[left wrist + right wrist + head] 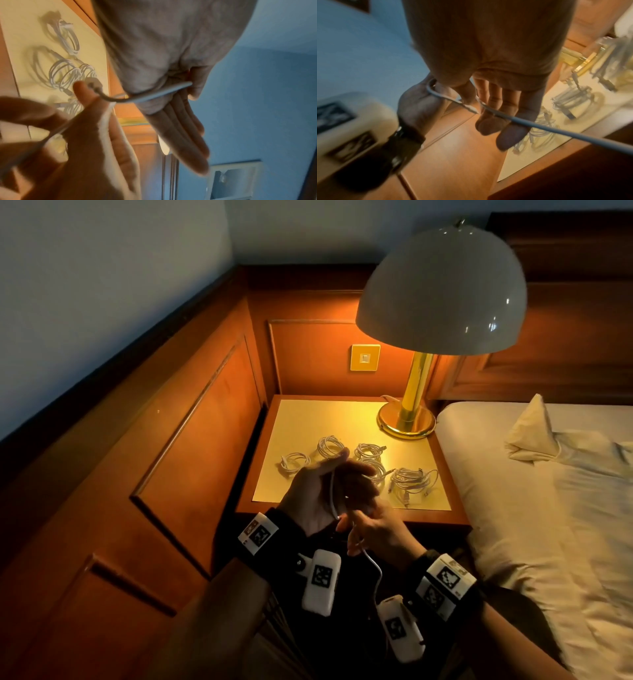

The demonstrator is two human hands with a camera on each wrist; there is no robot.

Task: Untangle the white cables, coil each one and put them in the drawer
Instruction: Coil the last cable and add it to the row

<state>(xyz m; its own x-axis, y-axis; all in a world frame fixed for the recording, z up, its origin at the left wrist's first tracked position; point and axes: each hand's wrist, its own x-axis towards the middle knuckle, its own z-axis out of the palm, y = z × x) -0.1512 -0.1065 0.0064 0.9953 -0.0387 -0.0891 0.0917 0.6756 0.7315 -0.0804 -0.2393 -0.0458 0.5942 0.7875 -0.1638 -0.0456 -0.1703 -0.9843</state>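
Cable (333, 497) in play runs up across the left hand (317, 498), pinned between thumb and palm while the other fingers (185, 135) stay straight and pressed together. Its long axis goes from that palm down toward the person's lap, passing through the right hand (375, 530), which pinches it just below the left. So the right hand is closer to the loose tail and looks best placed to start wrapping. Finished coils (330, 446) sit on the nightstand (308, 419), beyond both hands; can't see any drawer.

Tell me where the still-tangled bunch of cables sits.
In the head view the tangled bunch lies on the nightstand, front right, right of the coiled cables and in front of the lamp.
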